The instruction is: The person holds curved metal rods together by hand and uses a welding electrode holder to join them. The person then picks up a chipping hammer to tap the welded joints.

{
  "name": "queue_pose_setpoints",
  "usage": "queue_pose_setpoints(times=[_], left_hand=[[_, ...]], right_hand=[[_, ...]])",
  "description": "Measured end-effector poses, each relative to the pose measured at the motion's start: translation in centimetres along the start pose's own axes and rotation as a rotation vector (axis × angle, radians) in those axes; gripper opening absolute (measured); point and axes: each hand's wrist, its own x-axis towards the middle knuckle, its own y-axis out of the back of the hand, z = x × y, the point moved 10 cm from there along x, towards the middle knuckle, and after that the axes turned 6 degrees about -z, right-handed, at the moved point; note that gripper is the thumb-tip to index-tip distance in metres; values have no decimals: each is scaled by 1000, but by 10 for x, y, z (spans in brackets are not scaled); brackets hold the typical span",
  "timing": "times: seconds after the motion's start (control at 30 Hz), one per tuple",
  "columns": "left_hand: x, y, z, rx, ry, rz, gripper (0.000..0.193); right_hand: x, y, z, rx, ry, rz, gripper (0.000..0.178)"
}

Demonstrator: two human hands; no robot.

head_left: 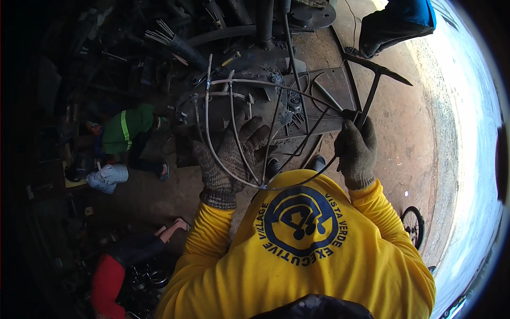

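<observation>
A round, basket-like frame of thin bent metal rods (219,159) stands tilted in front of my chest, its rods meeting near my shirt. My left hand (229,159), in a knitted grey-brown work glove, is among the rods on the left side, fingers curled about the frame. Rods cross in front of that hand and partly hide its grip. My right hand (357,151), gloved alike, is closed around the handle of a chipping hammer (375,80) with a long, pointed head. The hammer is upright, head away from me, beside the frame's right edge.
Beyond the frame lies a dark metal workbench (332,85) with scraps and rods. A bundle of thin rods (162,36) sticks out of a tube. A person in green (127,130) is at left, one in red (109,284) lower left, another (396,26) upper right. A bicycle wheel (413,226) shows at right.
</observation>
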Motion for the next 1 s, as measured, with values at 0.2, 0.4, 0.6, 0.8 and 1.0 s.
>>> queue_pose_setpoints(times=[0.2,0.4,0.6,0.8,1.0], left_hand=[[-6,21,7,287,7,124,82],[-17,25,22,310,-100,101,94],[-30,23,60,400,-183,-71,99],[-54,16,88,301,-365,-27,101],[-76,26,93,399,-267,40,101]], right_hand=[[-1,1,3,63,-30,-43,29],[-1,-13,-6,-72,-6,-78,25],[19,7,26,-95,-94,-78,26],[57,-2,64,-669,-83,-256,35],[102,-110,59,-1152,193,-532,38]])
